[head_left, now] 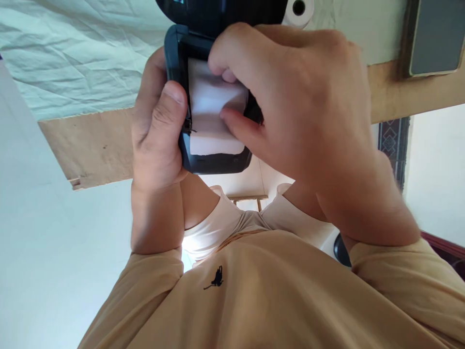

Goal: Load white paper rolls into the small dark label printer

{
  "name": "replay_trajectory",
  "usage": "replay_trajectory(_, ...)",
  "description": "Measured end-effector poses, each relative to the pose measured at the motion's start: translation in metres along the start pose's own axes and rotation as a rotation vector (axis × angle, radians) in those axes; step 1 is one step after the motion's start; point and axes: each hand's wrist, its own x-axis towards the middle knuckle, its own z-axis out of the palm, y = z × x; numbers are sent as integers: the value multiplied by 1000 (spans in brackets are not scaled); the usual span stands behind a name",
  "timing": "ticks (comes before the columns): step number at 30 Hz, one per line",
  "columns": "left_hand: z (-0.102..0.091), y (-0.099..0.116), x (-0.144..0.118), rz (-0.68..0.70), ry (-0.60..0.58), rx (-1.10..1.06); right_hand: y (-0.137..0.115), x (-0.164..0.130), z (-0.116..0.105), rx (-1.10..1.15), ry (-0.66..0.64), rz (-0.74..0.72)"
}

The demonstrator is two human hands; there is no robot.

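Note:
A small black receipt printer (218, 165) is held up in front of me, its dark lid (225, 14) swung open at the far side. My left hand (160, 121) is closed around the printer's left side, thumb on the rim. Inside the printer lies a white paper roll (209, 97), its loose end lying over the near edge. My right hand (294, 92) reaches over from the right, with thumb and bent fingers closed on the roll. Part of the printer's right side is hidden behind that hand.
Behind the printer, a second white paper roll (303, 14) stands on a pale green cloth (83, 53). The cloth covers a table with a bare wooden edge (98, 145). A grey-faced flat device (436, 36) lies at the right near that edge.

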Motion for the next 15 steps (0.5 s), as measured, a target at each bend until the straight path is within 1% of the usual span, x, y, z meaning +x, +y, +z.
replay_trajectory(1, 0, -2, 0, 39, -58, 10, -1, 1, -1, -10, -14, -8)
replay_trajectory(2, 0, -4, -1, 79, -91, 14, -2, 2, -1, -28, -24, -15)
replay_trajectory(3, 0, -6, -1, 116, -95, 11, -3, 3, -1, -48, -40, -19)
replay_trajectory(4, 0, -8, -1, 146, -73, 0, -3, 4, -1, -66, -58, -12)
replay_trajectory(5, -1, -9, -1, 157, -60, -4, -3, 4, -2, -77, -77, -4)
replay_trajectory(8, -2, -12, 0, 152, -100, 13, -4, 5, -7, -74, -109, 3)
replay_trajectory(12, -12, -18, 3, 178, -86, 21, -7, 7, -11, -67, -139, 22)
replay_trajectory(13, -15, -19, 4, 180, -100, 18, -8, 8, -11, -69, -132, 23)
replay_trajectory(15, -19, -21, 6, 184, -180, 9, -7, 10, -9, -56, -101, -3)
